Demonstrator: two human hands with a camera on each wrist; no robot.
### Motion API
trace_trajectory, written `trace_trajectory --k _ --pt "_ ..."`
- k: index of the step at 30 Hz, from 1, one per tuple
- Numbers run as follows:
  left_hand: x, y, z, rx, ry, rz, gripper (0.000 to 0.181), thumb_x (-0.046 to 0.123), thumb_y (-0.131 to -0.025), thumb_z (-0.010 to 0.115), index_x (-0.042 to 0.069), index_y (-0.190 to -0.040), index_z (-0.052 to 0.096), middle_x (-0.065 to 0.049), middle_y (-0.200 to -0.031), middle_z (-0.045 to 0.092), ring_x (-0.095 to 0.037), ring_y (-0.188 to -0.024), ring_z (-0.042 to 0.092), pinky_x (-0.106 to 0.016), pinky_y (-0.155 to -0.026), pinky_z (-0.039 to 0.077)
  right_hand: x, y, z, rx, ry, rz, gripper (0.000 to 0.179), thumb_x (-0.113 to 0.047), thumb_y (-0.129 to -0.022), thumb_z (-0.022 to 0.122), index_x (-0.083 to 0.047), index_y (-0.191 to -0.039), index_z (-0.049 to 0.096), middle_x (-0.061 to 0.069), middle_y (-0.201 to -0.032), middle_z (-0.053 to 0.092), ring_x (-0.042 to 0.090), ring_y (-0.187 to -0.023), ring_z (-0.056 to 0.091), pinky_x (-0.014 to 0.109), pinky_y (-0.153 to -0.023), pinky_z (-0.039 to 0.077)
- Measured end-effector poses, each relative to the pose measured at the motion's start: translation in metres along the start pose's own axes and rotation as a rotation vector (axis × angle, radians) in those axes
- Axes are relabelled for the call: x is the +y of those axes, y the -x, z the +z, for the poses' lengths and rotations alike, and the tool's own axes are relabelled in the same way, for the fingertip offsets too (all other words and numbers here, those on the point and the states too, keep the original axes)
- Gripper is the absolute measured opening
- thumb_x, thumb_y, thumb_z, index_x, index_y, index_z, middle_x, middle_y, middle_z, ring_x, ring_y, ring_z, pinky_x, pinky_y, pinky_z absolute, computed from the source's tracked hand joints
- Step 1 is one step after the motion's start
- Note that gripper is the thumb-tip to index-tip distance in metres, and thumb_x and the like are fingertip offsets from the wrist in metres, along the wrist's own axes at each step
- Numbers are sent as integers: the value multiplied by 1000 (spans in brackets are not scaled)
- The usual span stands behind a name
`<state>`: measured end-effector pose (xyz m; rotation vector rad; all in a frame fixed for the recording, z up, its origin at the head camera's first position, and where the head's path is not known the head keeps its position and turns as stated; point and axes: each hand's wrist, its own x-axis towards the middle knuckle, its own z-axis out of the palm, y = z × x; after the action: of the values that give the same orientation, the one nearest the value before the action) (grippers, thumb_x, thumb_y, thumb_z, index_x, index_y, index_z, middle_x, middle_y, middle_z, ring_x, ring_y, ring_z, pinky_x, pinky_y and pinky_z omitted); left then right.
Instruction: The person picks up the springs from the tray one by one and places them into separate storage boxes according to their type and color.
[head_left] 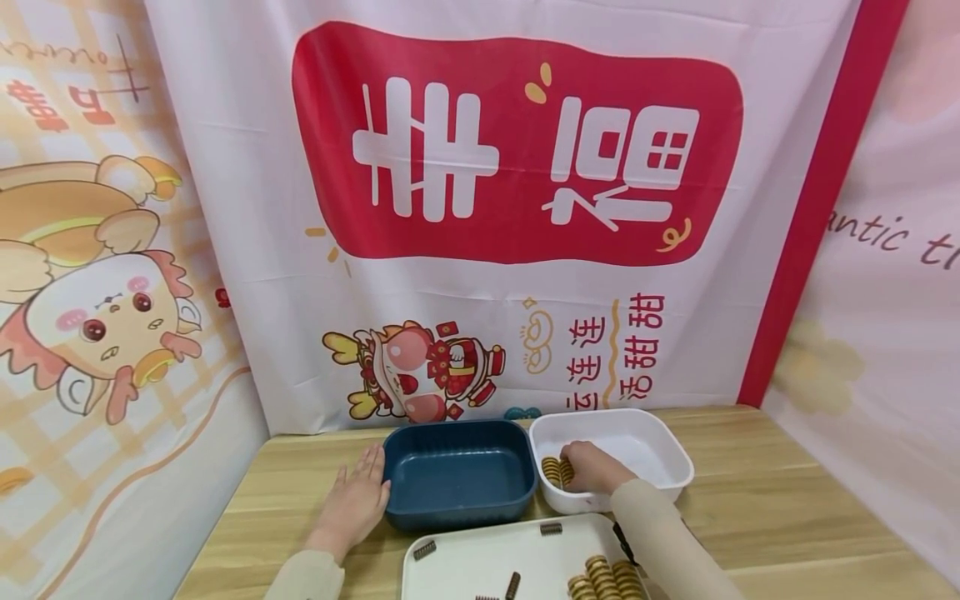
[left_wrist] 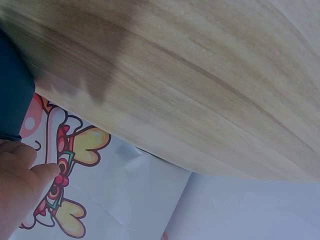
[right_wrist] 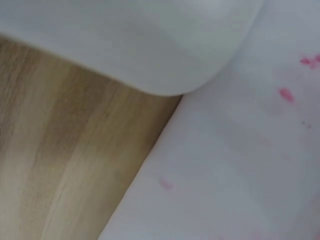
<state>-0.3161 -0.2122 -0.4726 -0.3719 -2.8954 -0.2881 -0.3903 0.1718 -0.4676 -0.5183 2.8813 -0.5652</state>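
Note:
My left hand (head_left: pixel 354 500) lies along the left side of a dark blue basin (head_left: pixel 459 512), its fingers fairly straight and touching the wall. In the left wrist view, part of the left hand (left_wrist: pixel 22 180) shows beside the blue basin (left_wrist: pixel 12 90). Inside the white basin (head_left: pixel 667 450), my right hand (head_left: pixel 594 468) reaches down with curled fingers and grips a gold ridged spring-like piece (head_left: pixel 567 472). Another such gold piece (head_left: pixel 551 471) stands just left of it, against the basin's left wall. The right fingertips are partly hidden behind the hand.
A white tray (head_left: pixel 457 575) lies in front of the basins. On it are several small dark springs (head_left: pixel 551 529) and a cluster of gold ridged pieces (head_left: pixel 600 575) at the right. Printed cloth (head_left: pixel 517 283) hangs behind the wooden table (head_left: pixel 757 492).

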Motion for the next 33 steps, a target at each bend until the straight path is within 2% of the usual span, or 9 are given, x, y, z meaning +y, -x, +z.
trace_trajectory --k 7,16,24,33 --pt "0 0 1 7 1 3 56 23 -99 45 -12 -141 34 -26 -149 31 -40 -138 27 -62 -107 20 3 2 -2 -5 -16 26 41 -9 -73 81 2 -110 66 6 -96 65 18 -85 57 44 -89 48" --pt "0 0 -1 -14 -4 -1 57 23 -99 44 -13 -142 32 -26 -149 28 -40 -138 26 -62 -107 19 3 7 -7 13 -41 31 47 -14 -72 82 2 -113 65 7 -99 65 19 -86 57 45 -88 48" --pt "2 0 -1 -7 3 5 56 23 -99 44 -13 -141 33 -27 -149 29 -41 -138 26 -62 -107 20 0 14 -19 88 -44 -29 54 -14 -66 86 5 -112 64 13 -102 65 28 -95 61 45 -88 49" --pt "1 0 -2 11 3 11 56 21 -98 46 -14 -140 34 -27 -148 31 -41 -137 28 -63 -106 21 -14 27 -32 146 -49 -114 41 -5 -74 80 8 -110 65 17 -99 66 32 -93 61 45 -83 51"
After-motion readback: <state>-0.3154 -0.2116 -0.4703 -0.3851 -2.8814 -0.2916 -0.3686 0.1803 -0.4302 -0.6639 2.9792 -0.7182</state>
